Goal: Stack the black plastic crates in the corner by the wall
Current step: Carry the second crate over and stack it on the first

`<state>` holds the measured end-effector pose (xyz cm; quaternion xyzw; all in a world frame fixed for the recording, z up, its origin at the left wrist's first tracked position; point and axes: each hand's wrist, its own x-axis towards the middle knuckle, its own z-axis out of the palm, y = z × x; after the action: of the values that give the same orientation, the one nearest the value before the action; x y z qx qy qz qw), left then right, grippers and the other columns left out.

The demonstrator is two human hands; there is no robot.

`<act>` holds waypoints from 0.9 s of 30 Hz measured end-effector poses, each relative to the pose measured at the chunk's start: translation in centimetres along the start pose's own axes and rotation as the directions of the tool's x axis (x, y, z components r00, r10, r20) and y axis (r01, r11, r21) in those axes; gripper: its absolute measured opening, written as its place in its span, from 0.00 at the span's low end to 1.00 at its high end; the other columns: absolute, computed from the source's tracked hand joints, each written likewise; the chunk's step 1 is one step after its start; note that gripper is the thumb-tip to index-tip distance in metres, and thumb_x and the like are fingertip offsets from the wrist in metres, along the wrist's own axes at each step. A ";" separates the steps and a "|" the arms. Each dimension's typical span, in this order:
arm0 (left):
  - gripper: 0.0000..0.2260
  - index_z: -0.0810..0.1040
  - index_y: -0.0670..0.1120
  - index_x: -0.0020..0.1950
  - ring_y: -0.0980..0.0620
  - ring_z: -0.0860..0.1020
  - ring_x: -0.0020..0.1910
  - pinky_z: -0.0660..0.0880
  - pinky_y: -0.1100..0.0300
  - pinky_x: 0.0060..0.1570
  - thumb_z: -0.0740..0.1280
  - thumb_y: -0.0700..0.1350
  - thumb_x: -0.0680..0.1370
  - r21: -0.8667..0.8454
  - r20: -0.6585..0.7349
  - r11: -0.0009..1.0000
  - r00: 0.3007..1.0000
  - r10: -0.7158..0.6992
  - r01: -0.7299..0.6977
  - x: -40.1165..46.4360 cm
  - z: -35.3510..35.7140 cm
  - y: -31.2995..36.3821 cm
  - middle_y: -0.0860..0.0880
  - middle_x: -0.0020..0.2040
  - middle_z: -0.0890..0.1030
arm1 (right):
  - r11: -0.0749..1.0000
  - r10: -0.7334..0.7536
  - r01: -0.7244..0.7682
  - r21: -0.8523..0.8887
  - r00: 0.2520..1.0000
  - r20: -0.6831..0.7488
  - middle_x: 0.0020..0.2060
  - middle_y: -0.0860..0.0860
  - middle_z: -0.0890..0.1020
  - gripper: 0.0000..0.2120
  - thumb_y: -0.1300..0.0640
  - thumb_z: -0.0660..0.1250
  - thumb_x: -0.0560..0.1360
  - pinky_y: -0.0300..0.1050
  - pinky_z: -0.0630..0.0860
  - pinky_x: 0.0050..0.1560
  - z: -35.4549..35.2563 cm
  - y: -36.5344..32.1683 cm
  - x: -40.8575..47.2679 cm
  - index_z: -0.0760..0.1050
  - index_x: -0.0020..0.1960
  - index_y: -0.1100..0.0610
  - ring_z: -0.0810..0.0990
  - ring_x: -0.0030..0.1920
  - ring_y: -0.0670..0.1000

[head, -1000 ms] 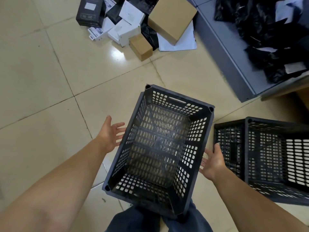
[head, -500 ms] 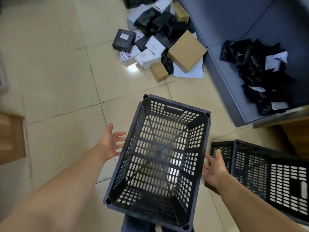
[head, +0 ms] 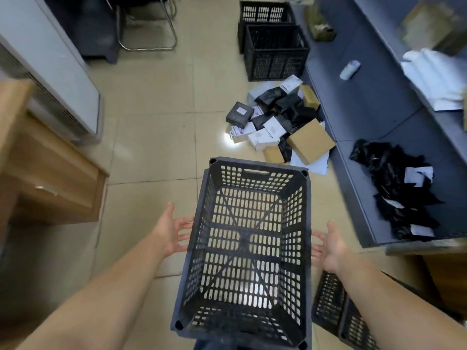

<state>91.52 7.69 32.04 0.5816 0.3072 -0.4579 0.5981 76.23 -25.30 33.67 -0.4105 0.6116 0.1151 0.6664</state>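
I carry an empty black plastic crate (head: pixel 209 251) between both hands, held off the floor in front of me. My left hand (head: pixel 174 229) presses flat against its left wall with fingers straight. My right hand (head: pixel 328 245) presses the right wall the same way. Another black crate (head: pixel 336 309) lies on the floor at the lower right, partly behind my right forearm. Two more black crates (head: pixel 276 55) stand one behind the other at the far end of the floor, beside the grey counter.
A heap of small boxes and black bags (head: pixel 280 122) lies on the tiles ahead right. A grey counter (head: pixel 374 97) with black bags runs along the right. A wooden desk (head: pixel 45 173) and a white unit (head: pixel 55 72) stand left; a chair (head: pixel 146 26) stands far.
My view has tilted up and forward, revealing the far crates, chair and desk. The crate stays between my flat hands, and the floor crate has slid toward the lower right.
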 end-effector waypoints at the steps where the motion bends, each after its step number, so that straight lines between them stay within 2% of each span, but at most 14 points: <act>1: 0.38 0.75 0.43 0.60 0.42 0.72 0.60 0.68 0.41 0.62 0.42 0.70 0.75 -0.017 -0.013 1.000 1.000 0.010 -0.011 -1.2 -0.8 -0.3 0.43 0.60 0.75 | 1.000 -0.007 0.007 -0.030 1.000 0.016 0.49 0.59 0.77 0.32 0.32 0.44 0.76 0.59 0.66 0.67 0.7 -0.3 -0.8 0.70 0.62 0.55 0.75 0.52 0.58; 3: 0.37 0.76 0.43 0.59 0.42 0.72 0.59 0.68 0.41 0.62 0.43 0.70 0.75 -0.049 -0.041 0.998 0.999 0.036 -0.038 -3.3 -2.2 -0.9 0.42 0.60 0.75 | 0.995 -0.009 0.014 -0.095 0.998 0.055 0.49 0.58 0.76 0.32 0.32 0.44 0.76 0.56 0.68 0.63 2.0 -0.8 -2.3 0.70 0.61 0.55 0.75 0.50 0.57; 7: 0.38 0.74 0.42 0.62 0.42 0.72 0.59 0.72 0.46 0.54 0.43 0.70 0.75 -0.141 -0.096 0.988 0.994 0.054 -0.067 -7.6 -4.7 -3.0 0.42 0.60 0.75 | 0.971 -0.016 0.048 -0.232 0.990 0.138 0.55 0.60 0.75 0.32 0.33 0.45 0.76 0.57 0.68 0.60 4.8 -1.0 -4.8 0.70 0.62 0.55 0.73 0.58 0.59; 12: 0.40 0.71 0.41 0.65 0.39 0.70 0.64 0.65 0.42 0.65 0.44 0.72 0.74 -0.330 -0.151 0.940 0.988 0.041 -0.089 -11.8 -7.6 -7.0 0.42 0.63 0.73 | 0.916 0.015 0.080 -0.392 0.972 0.233 0.59 0.60 0.75 0.33 0.33 0.45 0.76 0.56 0.70 0.56 8.0 -0.5 -6.6 0.71 0.65 0.55 0.74 0.56 0.58; 18: 0.38 0.74 0.42 0.60 0.41 0.70 0.63 0.62 0.45 0.65 0.45 0.72 0.73 -0.486 -0.379 0.845 0.925 0.023 -0.221 -15.8 -9.5 -14.8 0.42 0.61 0.75 | 0.815 0.077 0.151 -0.559 0.929 0.362 0.60 0.61 0.74 0.33 0.32 0.47 0.76 0.58 0.70 0.57 11.4 2.2 -8.5 0.69 0.66 0.56 0.73 0.59 0.60; 20: 0.38 0.75 0.41 0.57 0.42 0.71 0.60 0.63 0.46 0.63 0.45 0.71 0.74 -0.528 -0.436 0.806 0.900 0.012 -0.267 -17.5 -9.7 -17.9 0.42 0.58 0.76 | 0.766 0.094 0.189 -0.614 0.912 0.398 0.61 0.61 0.73 0.33 0.32 0.47 0.76 0.59 0.70 0.61 12.5 3.4 -9.5 0.69 0.66 0.56 0.73 0.59 0.61; 23: 0.35 0.76 0.41 0.47 0.45 0.73 0.47 0.67 0.51 0.52 0.45 0.69 0.75 -0.603 -0.500 0.723 0.866 -0.014 -0.337 -20.6 -9.6 -22.6 0.43 0.47 0.77 | 0.684 0.147 0.237 -0.690 0.882 0.448 0.62 0.61 0.73 0.34 0.32 0.48 0.75 0.61 0.68 0.64 13.9 5.5 -10.9 0.69 0.67 0.56 0.72 0.60 0.61; 25: 0.34 0.76 0.42 0.46 0.46 0.73 0.46 0.68 0.52 0.48 0.46 0.70 0.75 -0.643 -0.545 0.668 0.836 -0.055 -0.375 -22.4 -9.7 -26.0 0.43 0.45 0.76 | 0.626 0.187 0.265 -0.733 0.862 0.471 0.62 0.62 0.73 0.34 0.32 0.48 0.75 0.61 0.69 0.64 14.7 7.2 -12.1 0.69 0.66 0.56 0.73 0.60 0.61; 27: 0.33 0.75 0.44 0.47 0.46 0.72 0.47 0.68 0.52 0.49 0.47 0.71 0.74 -0.682 -0.575 0.607 0.812 -0.100 -0.408 -24.3 -9.6 -29.5 0.44 0.46 0.75 | 0.559 0.217 0.296 -0.774 0.849 0.482 0.61 0.62 0.74 0.34 0.32 0.47 0.75 0.61 0.69 0.63 15.5 9.2 -13.4 0.69 0.66 0.57 0.73 0.59 0.62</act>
<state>56.86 24.56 40.35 0.3950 0.5811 -0.0300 0.7109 78.34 -4.16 40.82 -0.6398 0.2675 0.4801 0.5372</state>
